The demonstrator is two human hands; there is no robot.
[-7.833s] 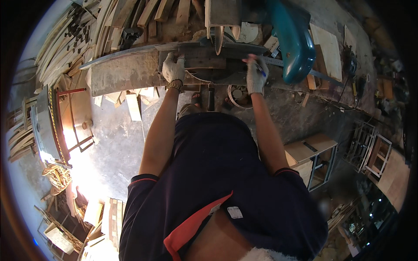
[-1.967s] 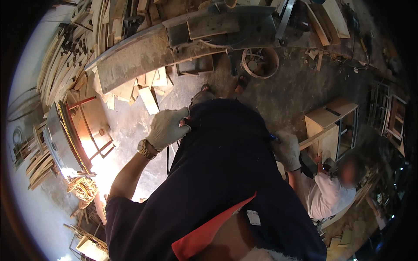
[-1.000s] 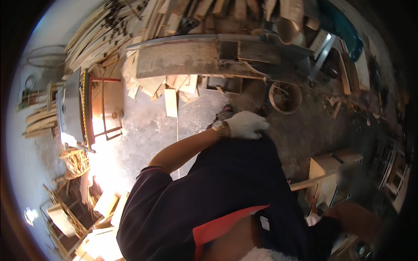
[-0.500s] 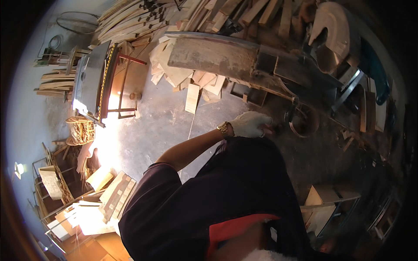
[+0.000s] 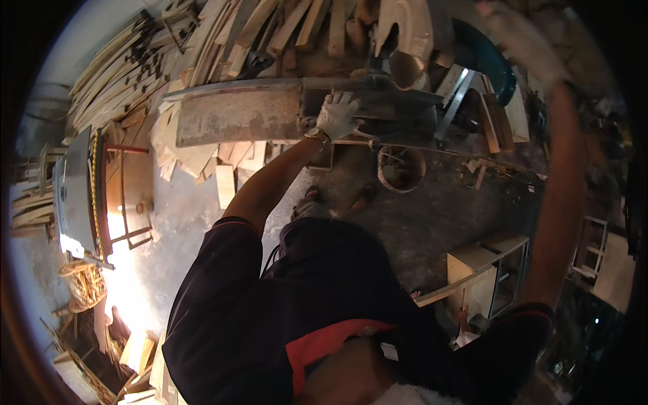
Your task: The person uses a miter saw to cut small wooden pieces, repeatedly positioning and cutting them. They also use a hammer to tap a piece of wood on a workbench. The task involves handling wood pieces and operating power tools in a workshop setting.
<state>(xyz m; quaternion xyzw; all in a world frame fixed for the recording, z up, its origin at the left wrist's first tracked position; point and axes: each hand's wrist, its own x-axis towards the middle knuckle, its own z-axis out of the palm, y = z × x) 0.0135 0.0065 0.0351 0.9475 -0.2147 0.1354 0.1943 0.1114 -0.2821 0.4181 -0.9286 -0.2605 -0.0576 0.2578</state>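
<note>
My left hand (image 5: 337,116), in a white work glove with a metal-banded watch at the wrist, lies palm down on the dusty workbench (image 5: 236,115). Its fingers are stretched out and it holds nothing. To the right of it a toothed round saw blade (image 5: 408,70) shows below a pale curved guard (image 5: 413,23). My right arm reaches up along the right side, and my right hand (image 5: 523,40) is smeared by motion past the teal curved part (image 5: 489,61) of the machine. Whether its fingers grip anything is not visible.
Long wooden strips (image 5: 111,64) are stacked at the far left. Pale board offcuts (image 5: 226,185) lie below the bench, near a round rim (image 5: 403,169). A grey-topped table (image 5: 77,189) stands left. A wooden cabinet (image 5: 476,270) and another person's hand (image 5: 464,317) are at lower right.
My left hand has moved from in front of my body up and forward onto the bench. My right arm has come into view, raised at the right. The whole view has shifted.
</note>
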